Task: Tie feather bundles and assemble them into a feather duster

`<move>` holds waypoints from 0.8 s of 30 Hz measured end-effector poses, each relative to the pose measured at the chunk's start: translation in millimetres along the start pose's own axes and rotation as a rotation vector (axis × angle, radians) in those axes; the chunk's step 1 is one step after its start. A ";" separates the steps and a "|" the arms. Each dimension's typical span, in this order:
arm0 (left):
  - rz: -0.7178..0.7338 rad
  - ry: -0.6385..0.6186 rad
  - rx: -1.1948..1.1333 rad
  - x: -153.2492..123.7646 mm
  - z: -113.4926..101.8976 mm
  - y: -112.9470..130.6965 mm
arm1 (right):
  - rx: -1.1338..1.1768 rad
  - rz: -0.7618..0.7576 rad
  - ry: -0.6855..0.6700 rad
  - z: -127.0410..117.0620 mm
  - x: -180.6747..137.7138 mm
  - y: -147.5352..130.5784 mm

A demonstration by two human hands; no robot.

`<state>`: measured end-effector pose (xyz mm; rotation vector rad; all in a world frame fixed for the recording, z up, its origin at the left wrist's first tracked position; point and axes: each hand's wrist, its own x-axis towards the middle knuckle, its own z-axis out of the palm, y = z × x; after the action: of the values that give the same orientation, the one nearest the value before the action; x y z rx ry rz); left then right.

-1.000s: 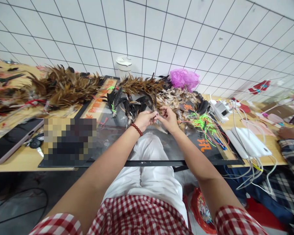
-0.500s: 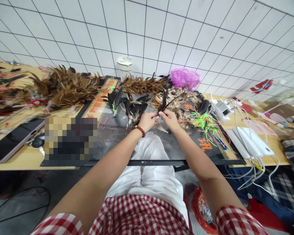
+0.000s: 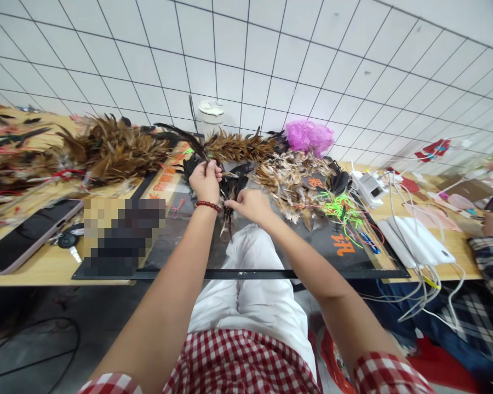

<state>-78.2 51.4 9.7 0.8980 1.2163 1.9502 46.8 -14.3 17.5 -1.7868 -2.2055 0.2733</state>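
Note:
My left hand (image 3: pixel 205 181), with a red bead bracelet on its wrist, is closed on a long dark feather (image 3: pixel 179 135) that sweeps up and to the left. Just to its right, my right hand (image 3: pixel 250 205) pinches at a bunch of black feathers (image 3: pixel 230 189) lying on the dark mat (image 3: pixel 271 246). A row of brown feathers (image 3: pixel 238 146) lies just beyond both hands, and a pile of pale speckled feathers (image 3: pixel 290 178) lies to the right.
Large brown feather bundles (image 3: pixel 110 148) cover the wooden table on the left, near a phone (image 3: pixel 24 241) and keys. A white cup (image 3: pixel 211 115), a pink bag (image 3: pixel 308 135), green ties (image 3: pixel 340 205), white chargers and cables (image 3: pixel 411 241) sit to the right. Another person's plaid sleeve (image 3: pixel 491 257) rests at far right.
My left hand has moved left and forward, lifting a long dark feather out to the left. My right hand has followed left to the black feather bunch.

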 end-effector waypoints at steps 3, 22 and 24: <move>-0.052 -0.035 0.030 -2.1 -7.4 -6.8 | -0.079 0.088 -0.076 5.5 8.2 -4.9; -0.276 -0.289 0.052 -11.9 16.1 -35.1 | -0.044 0.059 0.326 -18.1 -31.9 72.0; -0.305 -0.321 0.025 -10.1 15.3 -34.4 | -0.031 -0.047 0.297 -13.4 -32.7 60.0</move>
<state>-54.1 62.3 -19.0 0.9348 1.1157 1.4893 112.8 -33.9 7.3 -1.6650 -2.0465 -0.0364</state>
